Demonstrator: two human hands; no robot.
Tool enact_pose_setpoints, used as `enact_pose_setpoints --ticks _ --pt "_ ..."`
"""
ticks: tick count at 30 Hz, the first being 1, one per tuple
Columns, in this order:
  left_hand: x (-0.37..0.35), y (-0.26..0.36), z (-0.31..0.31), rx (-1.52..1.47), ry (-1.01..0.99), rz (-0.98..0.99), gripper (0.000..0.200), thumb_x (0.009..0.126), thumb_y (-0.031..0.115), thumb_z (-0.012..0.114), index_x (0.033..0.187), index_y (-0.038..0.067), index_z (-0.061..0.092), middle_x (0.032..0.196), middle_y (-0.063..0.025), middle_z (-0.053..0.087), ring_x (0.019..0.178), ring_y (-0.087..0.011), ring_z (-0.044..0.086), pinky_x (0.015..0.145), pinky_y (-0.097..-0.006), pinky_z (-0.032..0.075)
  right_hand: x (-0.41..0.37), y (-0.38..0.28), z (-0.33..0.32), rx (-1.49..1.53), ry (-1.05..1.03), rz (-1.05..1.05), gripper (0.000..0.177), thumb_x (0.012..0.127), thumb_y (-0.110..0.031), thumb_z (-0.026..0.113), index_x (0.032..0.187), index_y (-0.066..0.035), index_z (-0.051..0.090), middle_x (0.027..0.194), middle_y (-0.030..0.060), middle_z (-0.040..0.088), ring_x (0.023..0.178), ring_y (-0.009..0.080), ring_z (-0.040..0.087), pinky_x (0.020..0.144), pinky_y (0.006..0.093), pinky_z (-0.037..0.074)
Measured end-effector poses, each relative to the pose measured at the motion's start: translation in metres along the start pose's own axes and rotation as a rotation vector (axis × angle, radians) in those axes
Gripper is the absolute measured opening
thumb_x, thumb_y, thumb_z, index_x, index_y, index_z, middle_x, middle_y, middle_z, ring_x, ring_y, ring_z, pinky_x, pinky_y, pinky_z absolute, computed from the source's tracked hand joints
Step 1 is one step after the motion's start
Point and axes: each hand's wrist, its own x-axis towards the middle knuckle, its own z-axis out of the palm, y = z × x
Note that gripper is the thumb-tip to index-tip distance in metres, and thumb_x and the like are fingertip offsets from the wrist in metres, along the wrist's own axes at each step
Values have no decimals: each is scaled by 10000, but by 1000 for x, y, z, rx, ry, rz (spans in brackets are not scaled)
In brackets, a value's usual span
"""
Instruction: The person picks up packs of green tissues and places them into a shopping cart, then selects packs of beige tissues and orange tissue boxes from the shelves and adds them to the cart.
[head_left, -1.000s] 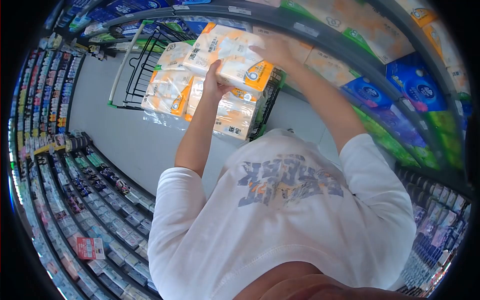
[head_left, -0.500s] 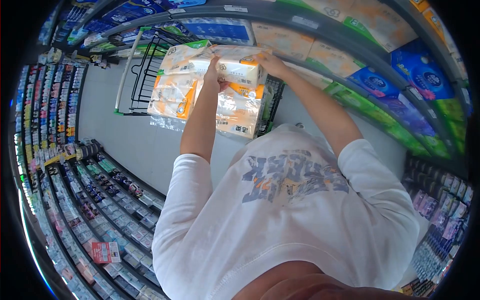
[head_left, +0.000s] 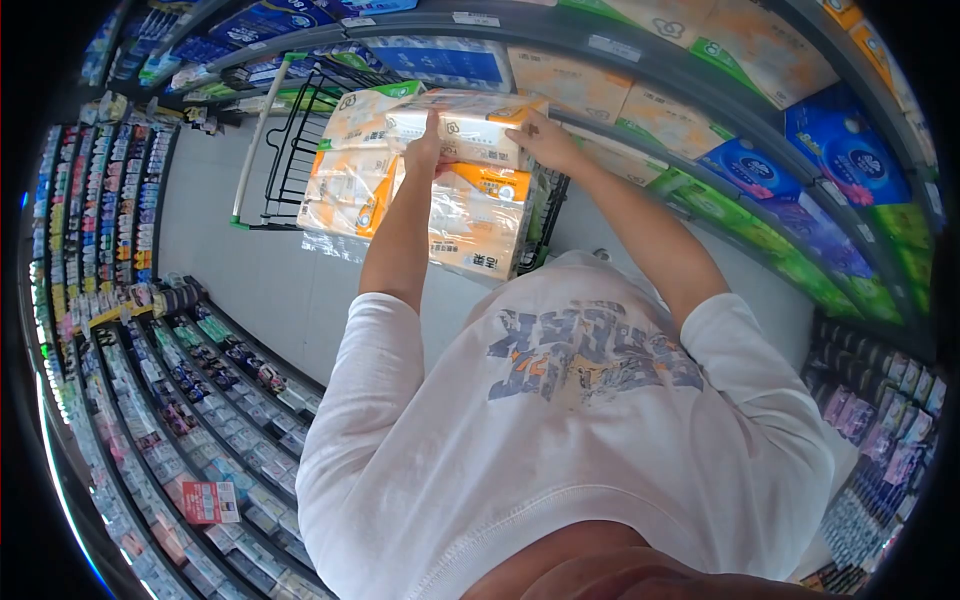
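Several plastic-wrapped tissue packs in orange, white and cream are stacked in a black wire shopping cart. My left hand is closed on the near edge of the upper tissue pack, its thumb pointing up along the front. My right hand bends its fingers over the right end of the same pack. Glare on the clear wrap hides some fingertips.
The cart's pale handle with green ends is at the left. Shelves of tissue packs run along the top and right. Racks of small goods curve round the left, beside grey floor.
My right hand has shifted slightly right and down, its fingers now more bent at the pack's end. My left hand has barely moved on the same pack.
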Motion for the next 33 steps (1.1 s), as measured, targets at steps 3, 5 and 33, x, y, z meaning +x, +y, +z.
enact_pose_setpoints --ticks 3,5,33 --pt "3 -6 -4 34 -16 43 970 789 838 364 959 -74 645 716 -156 687 558 -231 650 498 -311 515 -5 5 8 -6 119 -80 722 877 -447 636 1397 1 413 1208 224 608 1104 330 602 930 385 468" --pt "0 -9 -5 24 74 25 940 811 818 355 891 -68 658 667 -137 667 533 -217 633 495 -306 504 -8 5 8 1 132 -108 726 868 -427 651 1398 6 409 1190 223 616 1071 325 618 903 379 483" --pt "-29 -125 12 116 418 998 144 885 135 633 918 -4 635 956 -117 568 800 -216 550 668 -298 467 -154 306 -34 -477 -136 277 475 876 -494 510 882 -62 710 991 227 661 946 387 610 858 477 480"
